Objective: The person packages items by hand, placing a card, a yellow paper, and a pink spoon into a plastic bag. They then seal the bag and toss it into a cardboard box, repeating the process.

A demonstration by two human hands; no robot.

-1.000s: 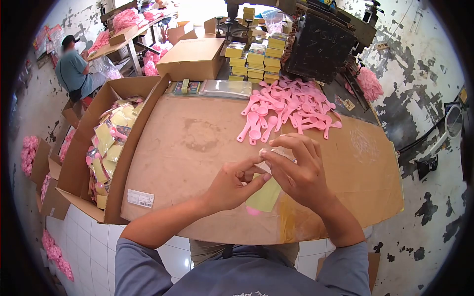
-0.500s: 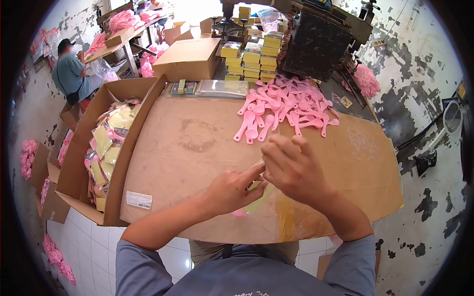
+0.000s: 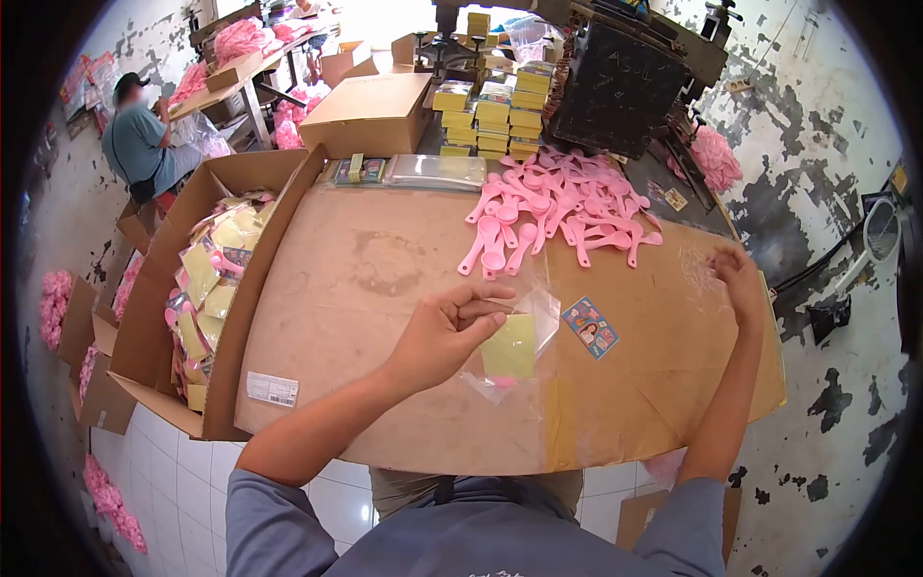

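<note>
My left hand [image 3: 444,332] pinches a clear plastic bag [image 3: 516,348] that hangs over the cardboard table top [image 3: 365,279]; a yellow card and a pink spoon show inside it. A small printed sticker card [image 3: 590,326] lies flat on the cardboard just right of the bag. My right hand [image 3: 738,277] is stretched out to the right, fingers resting on a patch of clear film or tape [image 3: 705,272] near the table's right edge. A heap of pink plastic spoons [image 3: 561,205] lies at the back of the table.
An open carton [image 3: 163,288] of filled bags stands at the left. Stacks of yellow boxes [image 3: 495,115], a closed carton [image 3: 370,111] and a dark machine [image 3: 625,87] sit behind the table. Another person [image 3: 139,139] sits far left among pink spoon heaps.
My right hand left the bag and swung out to the table's right edge. The bag now hangs from my left hand alone, and the sticker card lies uncovered on the cardboard.
</note>
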